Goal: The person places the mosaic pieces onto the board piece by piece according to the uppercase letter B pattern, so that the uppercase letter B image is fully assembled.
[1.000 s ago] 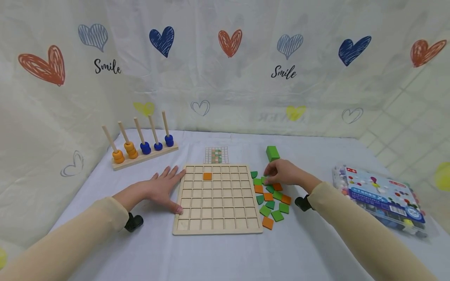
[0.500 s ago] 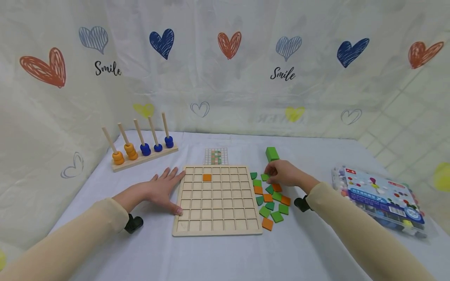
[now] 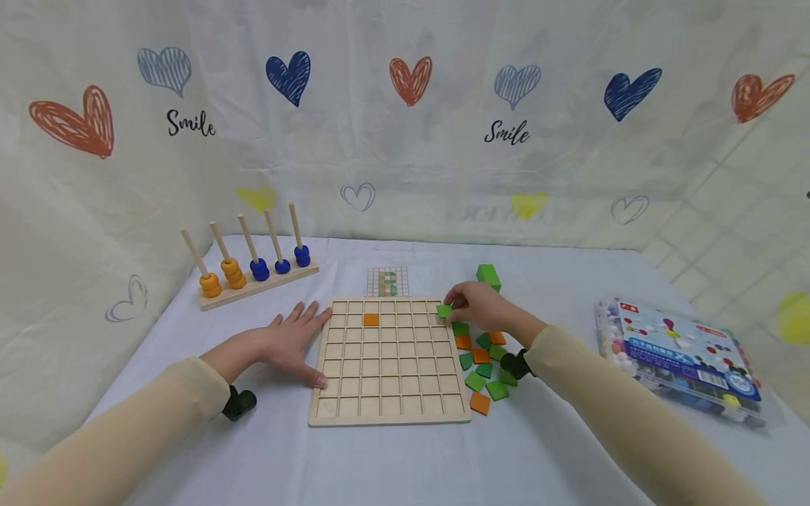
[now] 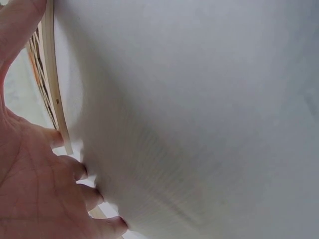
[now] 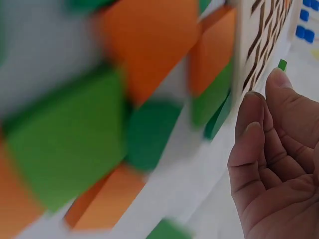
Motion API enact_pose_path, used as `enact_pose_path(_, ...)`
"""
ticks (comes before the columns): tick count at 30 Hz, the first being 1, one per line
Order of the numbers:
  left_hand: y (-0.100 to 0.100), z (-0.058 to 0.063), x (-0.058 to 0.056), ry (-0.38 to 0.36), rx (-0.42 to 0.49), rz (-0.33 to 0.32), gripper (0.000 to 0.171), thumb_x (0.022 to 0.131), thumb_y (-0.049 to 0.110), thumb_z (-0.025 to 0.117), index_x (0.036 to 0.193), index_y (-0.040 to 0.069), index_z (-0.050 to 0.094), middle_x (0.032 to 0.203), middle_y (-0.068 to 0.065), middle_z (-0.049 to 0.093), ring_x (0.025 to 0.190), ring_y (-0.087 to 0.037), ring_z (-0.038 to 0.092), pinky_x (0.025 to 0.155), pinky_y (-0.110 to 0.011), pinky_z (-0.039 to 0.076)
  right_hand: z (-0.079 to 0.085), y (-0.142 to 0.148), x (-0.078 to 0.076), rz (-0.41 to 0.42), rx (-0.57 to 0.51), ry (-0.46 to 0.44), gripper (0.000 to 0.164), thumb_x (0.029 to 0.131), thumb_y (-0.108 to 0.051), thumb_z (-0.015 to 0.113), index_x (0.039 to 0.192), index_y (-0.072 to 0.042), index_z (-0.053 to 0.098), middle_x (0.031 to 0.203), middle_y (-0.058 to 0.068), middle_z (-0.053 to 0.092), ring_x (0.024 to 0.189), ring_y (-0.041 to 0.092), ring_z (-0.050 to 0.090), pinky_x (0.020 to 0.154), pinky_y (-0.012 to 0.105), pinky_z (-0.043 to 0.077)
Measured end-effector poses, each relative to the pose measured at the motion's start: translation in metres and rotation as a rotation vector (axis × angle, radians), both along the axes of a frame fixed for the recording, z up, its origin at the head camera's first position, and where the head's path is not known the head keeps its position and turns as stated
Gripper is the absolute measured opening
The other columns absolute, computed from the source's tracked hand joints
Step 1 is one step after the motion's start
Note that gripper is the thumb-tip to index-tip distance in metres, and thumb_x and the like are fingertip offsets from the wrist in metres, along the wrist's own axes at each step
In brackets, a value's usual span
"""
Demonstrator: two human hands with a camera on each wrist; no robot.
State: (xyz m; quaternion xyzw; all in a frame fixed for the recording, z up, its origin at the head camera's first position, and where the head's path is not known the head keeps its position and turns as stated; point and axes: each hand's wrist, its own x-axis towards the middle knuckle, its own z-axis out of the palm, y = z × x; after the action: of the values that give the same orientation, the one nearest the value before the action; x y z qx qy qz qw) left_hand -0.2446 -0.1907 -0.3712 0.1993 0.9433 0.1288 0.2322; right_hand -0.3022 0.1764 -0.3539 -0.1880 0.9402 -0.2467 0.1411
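Observation:
My right hand (image 3: 477, 307) pinches a green square tile (image 3: 444, 310) between thumb and fingertips, over the far right corner of the wooden grid board (image 3: 390, 367). In the right wrist view only a small end of that green tile (image 5: 282, 64) shows past the thumb. My left hand (image 3: 291, 344) lies with fingers spread at the board's left side, its thumb and a fingertip touching the frame. One orange square tile (image 3: 370, 320) sits in a cell of the board's second row from the back.
Loose green tiles (image 3: 498, 390) and orange tiles (image 3: 479, 403) lie right of the board. A printed grid card (image 3: 387, 281) and a green block (image 3: 488, 275) are behind. A bead-and-peg stand (image 3: 259, 284) is back left, a clear plastic case (image 3: 686, 358) at right.
My right hand has lifted the green tile from the loose tiles and carried it left to the board's far right corner. My left hand has stayed in place.

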Motion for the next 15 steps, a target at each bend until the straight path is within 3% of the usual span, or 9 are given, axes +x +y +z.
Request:
enact_pose_path(9, 0.000, -0.007, -0.003, 0.001, -0.015, 0.018, 0.132, 0.074, 0.067, 0.081, 0.165, 0.007, 0.006, 0.170, -0.028, -0.002, 0.156, -0.053, -0.006, 0.119, -0.077, 0.004, 0.001, -0.063, 0.002, 0.064, -0.016, -0.002, 0.024, 0.094, -0.014, 0.075, 0.115, -0.004, 0.069, 0.104, 0.008, 0.071, 0.093, 0.019, 0.063, 0.088, 0.035, 0.055)
enact_pose_path(15, 0.000, -0.005, -0.002, 0.001, -0.016, 0.021, 0.131, 0.074, 0.067, 0.081, 0.165, 0.008, 0.006, 0.170, -0.027, -0.002, 0.156, -0.052, -0.006, 0.119, -0.077, 0.003, -0.002, -0.084, -0.003, 0.101, -0.004, -0.011, 0.025, 0.093, -0.014, 0.075, 0.115, -0.003, 0.070, 0.103, 0.007, 0.070, 0.091, 0.018, 0.062, 0.085, 0.033, 0.055)
